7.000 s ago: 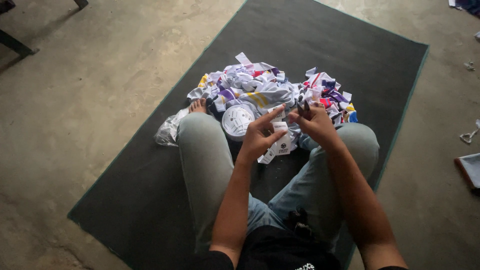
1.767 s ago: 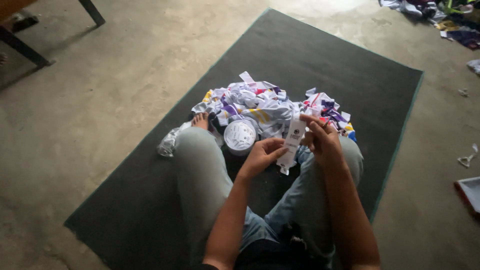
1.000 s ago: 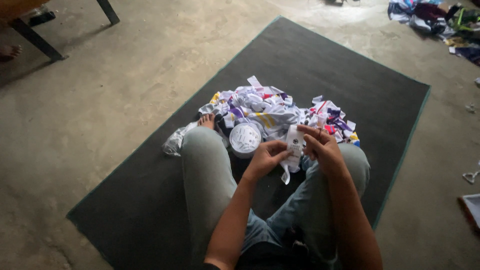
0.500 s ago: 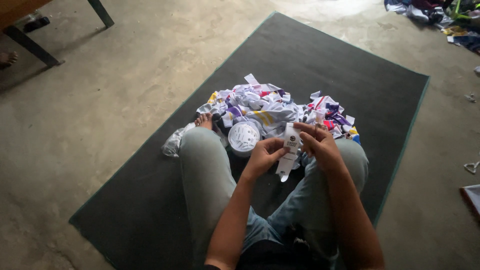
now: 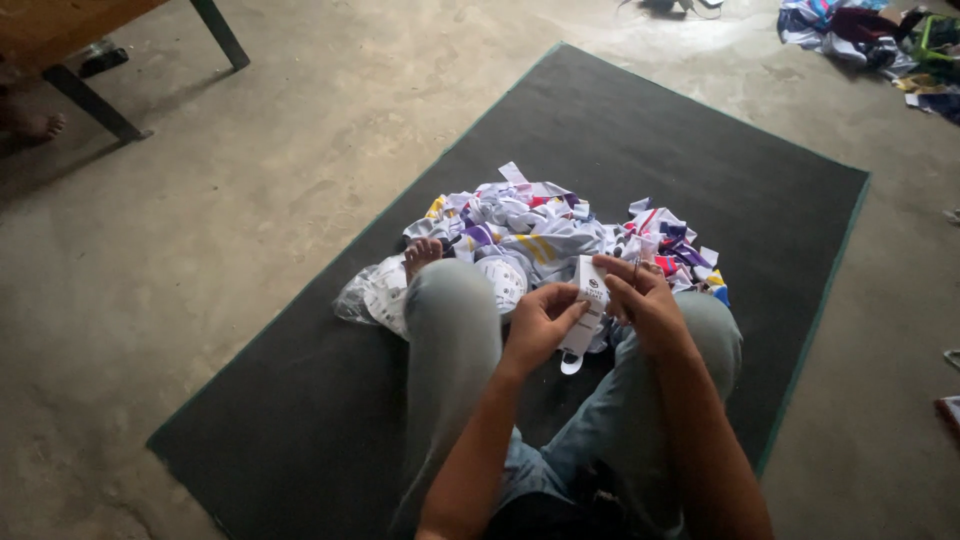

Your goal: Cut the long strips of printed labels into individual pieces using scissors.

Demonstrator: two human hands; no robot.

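Centrally in the frame, the left hand and the right hand both close their fingers on a narrow white card tag, held upright between the knees. Just above it lies a heap of white and coloured socks on a dark green mat. A bare foot pokes out at the heap's left edge. More fabric sits at the upper right, and a wooden bench leg stands at the upper left on the concrete floor.

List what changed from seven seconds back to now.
Both hands have come together on a white card tag: the left hand pinches its lower edge, the right hand its top. Earlier they were apart, fingers raised. The pile of tags and the dark mat stayed put.
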